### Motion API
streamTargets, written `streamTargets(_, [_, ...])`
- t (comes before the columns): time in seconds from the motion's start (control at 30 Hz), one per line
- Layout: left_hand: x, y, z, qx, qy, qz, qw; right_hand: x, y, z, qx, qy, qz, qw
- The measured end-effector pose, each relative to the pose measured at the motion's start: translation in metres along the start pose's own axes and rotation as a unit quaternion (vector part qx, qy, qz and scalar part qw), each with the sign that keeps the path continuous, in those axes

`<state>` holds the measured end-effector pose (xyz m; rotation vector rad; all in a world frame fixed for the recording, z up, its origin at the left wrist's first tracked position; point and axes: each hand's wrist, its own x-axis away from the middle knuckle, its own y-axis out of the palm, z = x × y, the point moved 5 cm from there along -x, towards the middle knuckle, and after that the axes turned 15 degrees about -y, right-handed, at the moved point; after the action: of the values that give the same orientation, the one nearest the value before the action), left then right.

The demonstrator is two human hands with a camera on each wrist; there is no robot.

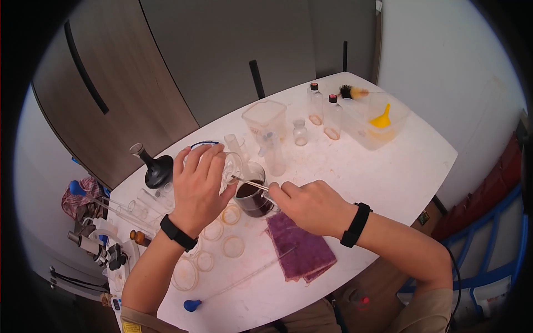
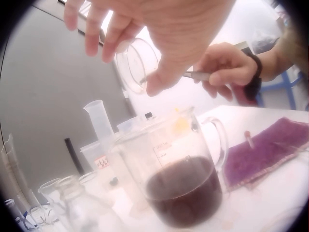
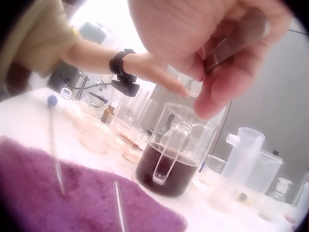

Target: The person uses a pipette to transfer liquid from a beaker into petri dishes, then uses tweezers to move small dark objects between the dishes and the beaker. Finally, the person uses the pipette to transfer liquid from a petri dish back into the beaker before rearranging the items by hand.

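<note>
My left hand (image 1: 195, 186) holds a round clear glass dish (image 2: 137, 65), tilted up on edge, between thumb and fingers. Metal tweezers (image 1: 251, 183) are pinched in my right hand (image 1: 313, 208), their tips pointing at the dish; whether they touch it I cannot tell. In the right wrist view the broad end of the tweezers (image 3: 241, 38) shows among the fingers. Below both hands stands a handled glass jug (image 3: 166, 169) with dark red-brown liquid in it. The left wrist view shows the dish held above the level of the jug (image 2: 186, 193).
A purple cloth (image 1: 302, 250) lies right of the jug, with a blue-bulbed glass dropper (image 1: 192, 305) reaching onto it. Several glass dishes (image 1: 233, 246) lie at the left. Behind are a dark flask (image 1: 160, 172), a plastic container (image 1: 264, 114), bottles (image 1: 333, 116) and a tray with a yellow funnel (image 1: 381, 118).
</note>
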<state>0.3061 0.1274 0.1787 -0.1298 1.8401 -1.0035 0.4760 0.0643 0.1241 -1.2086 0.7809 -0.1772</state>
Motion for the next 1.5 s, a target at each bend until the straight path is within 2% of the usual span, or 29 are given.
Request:
streamTargets(0.23, [0.0016, -0.0006, 0.0001, -0.005, 0.007, 0.007, 1.0, 0.001, -0.0013, 0.0028, 0.008, 0.015, -0.005, 1.0])
streamTargets(0.33, [-0.0001, -0.0005, 0.0006, -0.005, 0.004, -0.003, 1.0, -0.0006, -0.0011, -0.0004, -0.007, -0.003, 0.01, 1.0])
streamTargets(0.6, [0.0022, -0.0004, 0.0005, -0.007, 0.008, -0.002, 1.0, 0.003, -0.0018, 0.0088, 0.016, 0.025, -0.008, 1.0])
streamTargets(1.5, [0.0033, 0.0001, 0.0038, -0.018, 0.015, -0.01, 1.0, 0.0049, 0.0015, 0.0044, 0.029, 0.021, 0.005, 0.999])
